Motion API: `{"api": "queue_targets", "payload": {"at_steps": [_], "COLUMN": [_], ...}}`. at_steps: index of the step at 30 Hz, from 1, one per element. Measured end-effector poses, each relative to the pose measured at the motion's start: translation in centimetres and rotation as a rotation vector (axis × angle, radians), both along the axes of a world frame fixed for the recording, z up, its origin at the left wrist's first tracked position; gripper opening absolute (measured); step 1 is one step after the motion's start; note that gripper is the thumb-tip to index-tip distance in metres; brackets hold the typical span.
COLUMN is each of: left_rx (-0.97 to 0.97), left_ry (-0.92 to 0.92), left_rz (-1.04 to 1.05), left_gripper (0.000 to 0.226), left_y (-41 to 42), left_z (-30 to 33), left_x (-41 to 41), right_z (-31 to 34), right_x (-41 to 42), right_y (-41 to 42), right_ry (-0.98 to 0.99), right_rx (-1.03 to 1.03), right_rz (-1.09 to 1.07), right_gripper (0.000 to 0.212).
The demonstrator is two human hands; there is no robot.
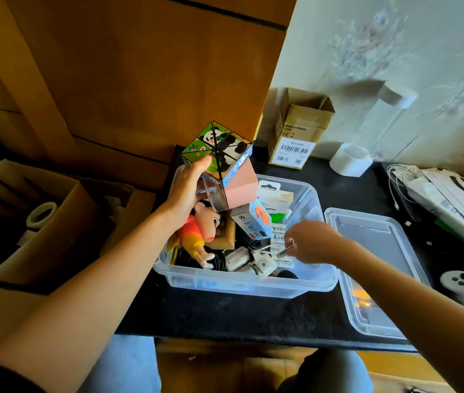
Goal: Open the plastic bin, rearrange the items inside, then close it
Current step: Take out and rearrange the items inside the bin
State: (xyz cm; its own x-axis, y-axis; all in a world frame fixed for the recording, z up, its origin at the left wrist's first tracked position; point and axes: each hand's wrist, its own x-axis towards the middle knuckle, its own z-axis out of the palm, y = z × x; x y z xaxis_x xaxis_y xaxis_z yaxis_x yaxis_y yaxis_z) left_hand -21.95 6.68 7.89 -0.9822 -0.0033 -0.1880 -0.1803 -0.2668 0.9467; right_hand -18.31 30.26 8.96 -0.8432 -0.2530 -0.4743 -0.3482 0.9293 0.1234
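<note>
Open clear bin [253, 282] on dark bench [253, 316], lid [378, 268] lying just right of it, left hand [186, 194] gripping panda cube [218, 148] and pink box [240, 185] above the bin, right hand [313, 242] pinching a small metal piece [289, 248] inside.

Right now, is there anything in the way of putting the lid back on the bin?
Yes. The lid lies on the counter to the right of the bin. Over the opening, the left hand holds a panda cube and a pink box, and the right hand reaches inside.
</note>
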Motion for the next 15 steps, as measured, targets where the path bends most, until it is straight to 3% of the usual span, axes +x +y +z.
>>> {"api": "queue_targets", "payload": {"at_steps": [3, 10, 15], "left_rx": [-0.011, -0.036, -0.037], "left_ry": [-0.047, -0.071, -0.073], "left_rz": [-0.006, 0.005, 0.007], "left_gripper": [0.100, 0.083, 0.084], "left_y": [0.0, 0.1, 0.2], "left_z": [0.1, -0.2, -0.3], "left_x": [0.1, -0.1, -0.2], "right_z": [-1.4, -3.6, -4.3], "right_x": [0.5, -0.3, -1.3], "right_y": [-0.1, -0.5, -0.6], "right_ry": [0.008, 0.003, -0.038], "right_rx": [0.136, 0.320, 0.252], "right_rz": [0.078, 0.174, 0.121], "right_gripper": [0.015, 0.003, 0.021]}}
